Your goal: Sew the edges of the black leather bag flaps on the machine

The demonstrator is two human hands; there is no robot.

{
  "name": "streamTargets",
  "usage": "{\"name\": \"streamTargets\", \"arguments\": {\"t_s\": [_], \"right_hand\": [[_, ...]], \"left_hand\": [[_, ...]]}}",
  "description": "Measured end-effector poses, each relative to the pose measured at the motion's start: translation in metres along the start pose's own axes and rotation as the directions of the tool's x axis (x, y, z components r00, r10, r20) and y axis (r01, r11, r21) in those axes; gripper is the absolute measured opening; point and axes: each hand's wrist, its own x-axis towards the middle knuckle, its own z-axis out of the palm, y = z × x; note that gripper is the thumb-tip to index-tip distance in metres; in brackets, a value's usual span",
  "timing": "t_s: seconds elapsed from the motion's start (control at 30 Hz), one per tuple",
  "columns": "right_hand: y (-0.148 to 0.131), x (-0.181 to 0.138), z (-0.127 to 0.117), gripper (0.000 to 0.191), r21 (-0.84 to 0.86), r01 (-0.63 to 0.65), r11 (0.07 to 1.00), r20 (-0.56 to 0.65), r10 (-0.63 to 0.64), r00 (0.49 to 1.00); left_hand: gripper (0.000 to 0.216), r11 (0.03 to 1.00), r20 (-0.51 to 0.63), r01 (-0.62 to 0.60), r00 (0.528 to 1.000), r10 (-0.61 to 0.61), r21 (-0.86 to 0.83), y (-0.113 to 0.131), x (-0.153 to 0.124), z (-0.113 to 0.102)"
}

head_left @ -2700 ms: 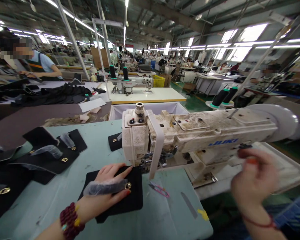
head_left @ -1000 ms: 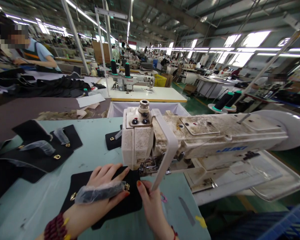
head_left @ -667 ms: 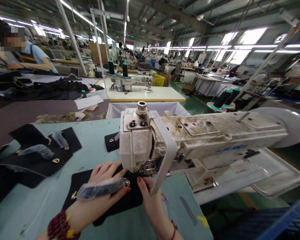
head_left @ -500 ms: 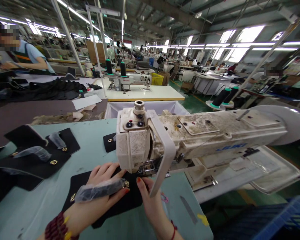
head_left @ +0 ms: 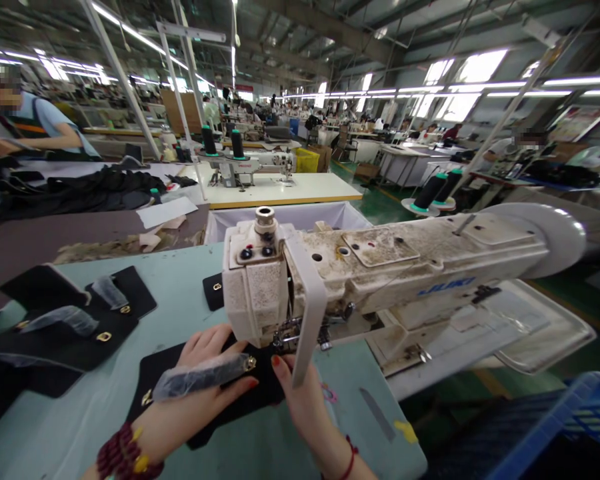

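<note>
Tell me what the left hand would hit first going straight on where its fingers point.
Most likely the lower end of the machine head, just ahead of the left hand; the depth between them is hard to judge.

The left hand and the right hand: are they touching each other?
Apart. The head view shows part of the black piece uncovered between the left hand and the right hand.
</note>
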Motion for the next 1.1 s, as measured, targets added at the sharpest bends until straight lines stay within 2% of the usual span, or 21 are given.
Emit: {"name": "streamTargets", "arguments": {"t_s": [0.13, 0.23, 0.5, 0.77, 0.87, 1.1], "right_hand": [[0.004, -0.007, -0.007, 0.063, 0.089, -0.075, 0.993, 0.196, 0.057, 0.979], [0.011, -0.013, -0.011, 0.060, 0.115, -0.061, 0.991, 0.265, 0.029, 0.964], [0.031, -0.011, -0.012, 0.058, 0.112, -0.003, 0.994, 0.258, -0.026, 0.966], [0.019, -0.005, -0.020, 0.068, 0.090, -0.097, 0.991, 0.363, 0.058, 0.930], [0.015, -0.008, -0.020, 0.068, 0.073, -0.101, 0.992, 0.351, 0.069, 0.934], [0.010, -0.014, -0.016, 0.063, 0.078, -0.091, 0.993, 0.321, 0.061, 0.945]], "left_hand": [[0.032, 1.000, 0.030, 0.005, 1.000, -0.004, -0.029, 0.000, 0.005, -0.003], [0.034, 0.999, 0.029, 0.007, 1.000, -0.006, -0.035, -0.001, 0.006, -0.003], [0.037, 0.997, 0.052, 0.019, 0.999, -0.015, -0.075, -0.008, 0.006, 0.005], [0.038, 0.988, 0.132, 0.105, 0.987, -0.089, -0.118, -0.006, 0.005, 0.003], [0.037, 0.984, 0.149, 0.132, 0.982, -0.113, -0.124, -0.006, 0.006, 0.000], [0.036, 0.983, 0.137, 0.097, 0.988, -0.077, -0.153, -0.005, 0.009, -0.006]]}}
